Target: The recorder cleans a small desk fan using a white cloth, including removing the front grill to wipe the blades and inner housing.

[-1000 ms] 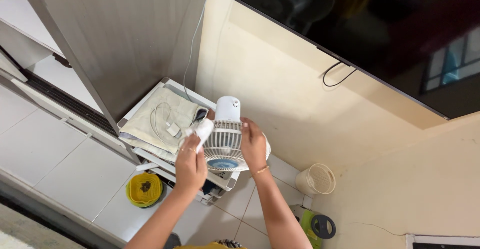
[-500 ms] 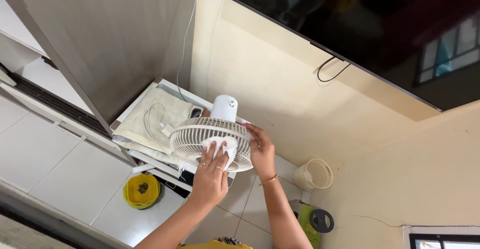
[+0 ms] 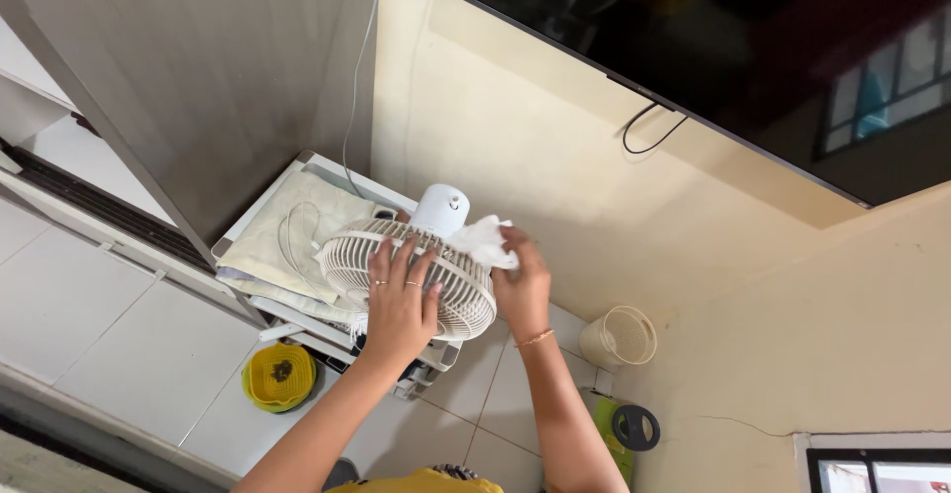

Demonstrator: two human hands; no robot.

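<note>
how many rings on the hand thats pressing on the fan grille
2: both on the left hand spread on the white fan, one gold ring and a second ring on neighbouring fingers. Others may be hidden.

The left hand (image 3: 399,307) hides part of the fan grille (image 3: 451,285).

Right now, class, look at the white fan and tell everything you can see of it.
The white fan is a small plastic one with a round ribbed grille and a smooth rounded motor housing behind. It is tilted, grille facing up toward the camera, over a low white stand beside the cream wall. The left hand lies flat on the grille, fingers spread. The right hand grips the rim, pressing a crumpled white cloth against it.
</note>
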